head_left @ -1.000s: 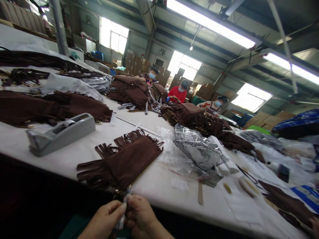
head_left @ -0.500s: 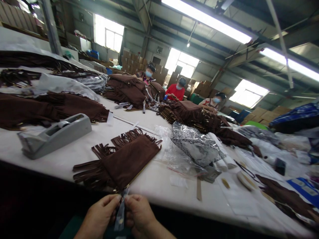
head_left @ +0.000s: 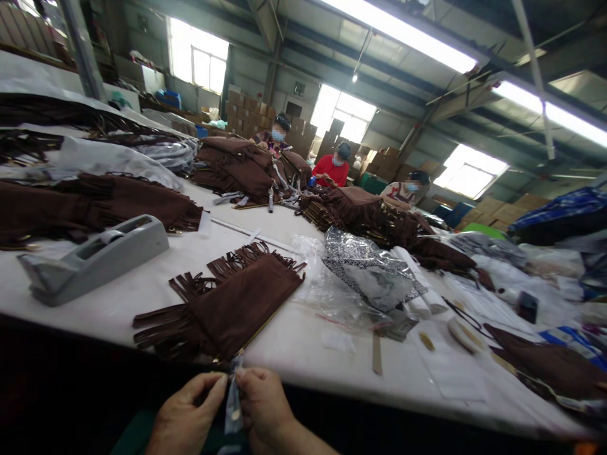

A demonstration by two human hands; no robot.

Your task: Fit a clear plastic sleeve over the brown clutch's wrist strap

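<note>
Below table edge, your left hand [head_left: 187, 420]: thumb and forefinger pinch left side of small clear bag [head_left: 233, 404]. Bag hangs between both hands, just under near corner of brown fringed pouch [head_left: 227, 303]. Right hand [head_left: 263, 404] pinches bag's right side. Judgement: film thin, light, slippery, crumples easily; grip top edge firmly with fingertips. Pouch soft, limp; take by stiff gold edge, not fringe.

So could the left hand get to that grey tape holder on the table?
Probably yes, with a long stretch. The left hand is pinching a little clear bag, and bare table lies between it and the tape holder. Nothing blocks the way, but it would have to let go first.
</note>
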